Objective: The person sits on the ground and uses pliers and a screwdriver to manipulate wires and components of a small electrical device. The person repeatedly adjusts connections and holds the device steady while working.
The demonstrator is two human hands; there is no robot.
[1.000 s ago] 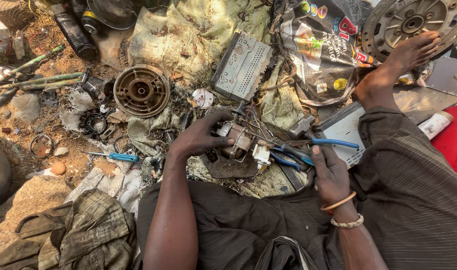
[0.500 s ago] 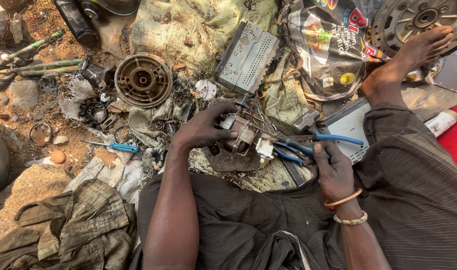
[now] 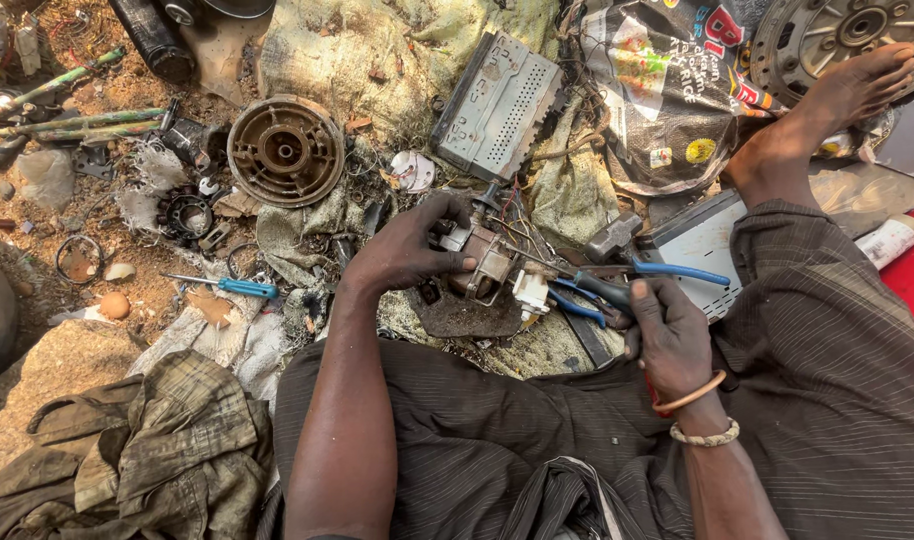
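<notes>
My left hand (image 3: 409, 250) grips a small electrical part (image 3: 485, 262) made of metal, copper windings and loose wires, held just above the ground in front of my lap. My right hand (image 3: 667, 330) is closed on blue-handled pliers (image 3: 617, 288). The pliers' jaws point left and touch a white plastic connector (image 3: 530, 290) that hangs from the part. Two bracelets sit on my right wrist. My bare right foot (image 3: 827, 110) stretches out at the upper right.
A grey car-stereo chassis (image 3: 497, 105) lies behind the part, a round rusty motor housing (image 3: 284, 150) to its left. A blue-handled screwdriver (image 3: 227, 287) lies on the dirt at left. A printed plastic bag (image 3: 667, 90), a clutch plate (image 3: 847, 35) and a crumpled cloth (image 3: 137, 460) surround me.
The view has drifted slightly. Both hands keep their hold; the pliers' jaws stay at the connector with only small shifts.
</notes>
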